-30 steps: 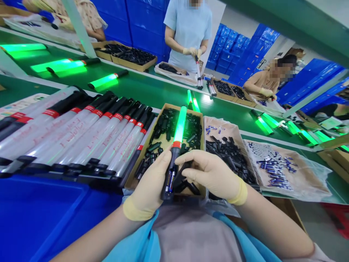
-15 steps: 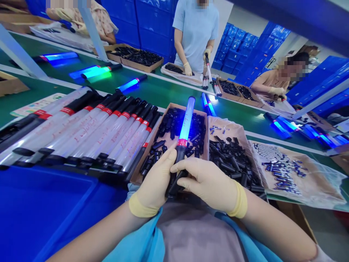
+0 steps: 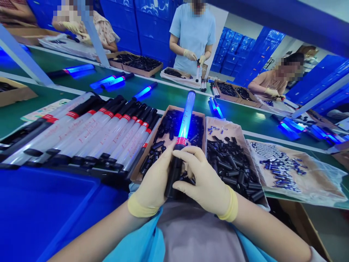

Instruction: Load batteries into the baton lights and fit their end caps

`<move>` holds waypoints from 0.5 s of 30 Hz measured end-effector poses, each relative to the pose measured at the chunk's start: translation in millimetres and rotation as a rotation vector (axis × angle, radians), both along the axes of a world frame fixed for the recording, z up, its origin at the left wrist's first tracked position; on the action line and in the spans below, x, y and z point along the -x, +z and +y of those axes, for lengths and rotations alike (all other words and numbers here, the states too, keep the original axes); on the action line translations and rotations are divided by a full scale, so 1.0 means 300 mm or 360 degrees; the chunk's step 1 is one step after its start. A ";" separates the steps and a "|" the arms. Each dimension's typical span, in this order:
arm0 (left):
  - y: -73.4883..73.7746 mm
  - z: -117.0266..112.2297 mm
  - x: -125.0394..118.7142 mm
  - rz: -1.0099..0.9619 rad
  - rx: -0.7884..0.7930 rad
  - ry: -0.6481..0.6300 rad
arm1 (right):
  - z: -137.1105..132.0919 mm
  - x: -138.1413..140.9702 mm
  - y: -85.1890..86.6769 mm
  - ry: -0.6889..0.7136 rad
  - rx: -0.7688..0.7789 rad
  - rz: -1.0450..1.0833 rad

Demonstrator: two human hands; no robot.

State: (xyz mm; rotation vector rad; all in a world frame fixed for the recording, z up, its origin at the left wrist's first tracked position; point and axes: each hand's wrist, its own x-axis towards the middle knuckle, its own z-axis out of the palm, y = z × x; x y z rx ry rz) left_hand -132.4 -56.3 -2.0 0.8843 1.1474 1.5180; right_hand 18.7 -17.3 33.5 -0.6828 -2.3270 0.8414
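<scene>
A light stick (image 3: 187,113), its tube glowing blue above a red band and a black handle, stands tilted in front of me. My left hand (image 3: 154,178), in a cream glove, is closed around the handle from the left. My right hand (image 3: 208,182), gloved likewise, curls at the other side, with thumb and fingertips on the handle. Just beyond lies a cardboard tray (image 3: 169,108) of black plastic parts. Beside it, a second tray (image 3: 236,127) holds more black pieces and a few batteries.
Unlit light sticks (image 3: 89,136) lie in a row at left, above a blue bin (image 3: 49,211). A plastic-lined tray of batteries (image 3: 286,171) sits at right. Across the green belt (image 3: 174,96), which carries lit sticks, several co-workers handle parts. A slanted metal post (image 3: 24,54) stands at left.
The black piece angled beside the handle no longer shows apart from it. Lit sticks on the belt have shifted right, and a green one now glows blue. The co-worker opposite has brought both hands together.
</scene>
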 end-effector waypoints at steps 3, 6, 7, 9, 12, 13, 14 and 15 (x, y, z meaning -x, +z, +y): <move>0.049 -0.005 -0.031 -0.0248 0.0122 -0.0242 | -0.006 -0.038 -0.023 -0.0169 0.0019 0.0101; 0.094 -0.002 -0.065 -0.0441 0.0200 -0.0447 | -0.026 -0.088 -0.046 -0.0284 -0.0176 0.0300; 0.100 0.002 -0.075 -0.0504 0.0224 -0.0435 | -0.035 -0.102 -0.054 -0.0232 -0.0288 0.0316; 0.100 0.016 -0.096 -0.0661 0.0282 -0.0330 | -0.054 -0.119 -0.070 -0.0014 -0.0532 0.0236; 0.087 0.044 -0.123 -0.0868 0.0436 -0.0272 | -0.062 -0.113 -0.090 0.0191 -0.0780 -0.0024; 0.083 0.054 -0.129 -0.0908 0.0481 -0.0295 | -0.052 -0.104 -0.094 0.0189 -0.0810 -0.0105; 0.079 0.062 -0.132 -0.0926 0.0500 -0.0321 | -0.031 -0.093 -0.095 0.0161 -0.0824 -0.0165; 0.075 0.070 -0.132 -0.0928 0.0494 -0.0333 | 0.004 -0.083 -0.093 0.0112 -0.0832 -0.0200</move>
